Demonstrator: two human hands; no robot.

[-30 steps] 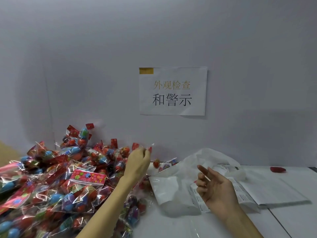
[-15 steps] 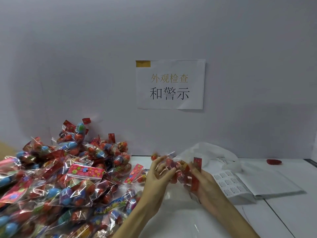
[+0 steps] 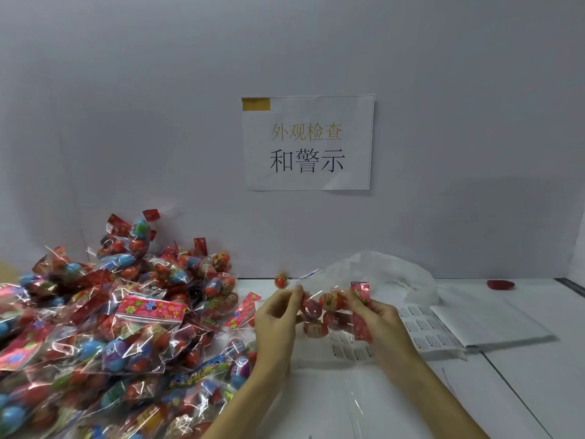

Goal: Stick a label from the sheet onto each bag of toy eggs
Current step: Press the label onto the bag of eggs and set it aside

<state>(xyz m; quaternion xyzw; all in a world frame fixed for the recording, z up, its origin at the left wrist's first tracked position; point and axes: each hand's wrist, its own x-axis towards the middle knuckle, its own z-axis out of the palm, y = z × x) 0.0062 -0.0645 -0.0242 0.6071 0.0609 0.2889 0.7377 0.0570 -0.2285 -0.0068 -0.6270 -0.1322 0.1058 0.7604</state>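
Bag in hand: I see one clear bag of toy eggs (image 3: 329, 307) held above the label sheet (image 3: 418, 331), lying sideways, red flowered header at its right end.
Left hand: my read is that the left hand (image 3: 277, 315) pinches the bag's clear left end between curled fingertips and thumb.
Right hand: the right hand (image 3: 378, 318) has its fingers curled round the header end, thumb on top.
Label sheet: flat on the white table (image 3: 522, 384), partly under the bag and right hand.
Pile: a heap of bagged eggs (image 3: 104, 324) well left of the sheet.
Loose egg: one red egg (image 3: 280, 279) behind the sheet, to its left, near the wall.
Sign: a printed notice (image 3: 308, 142) on the wall above the sheet.
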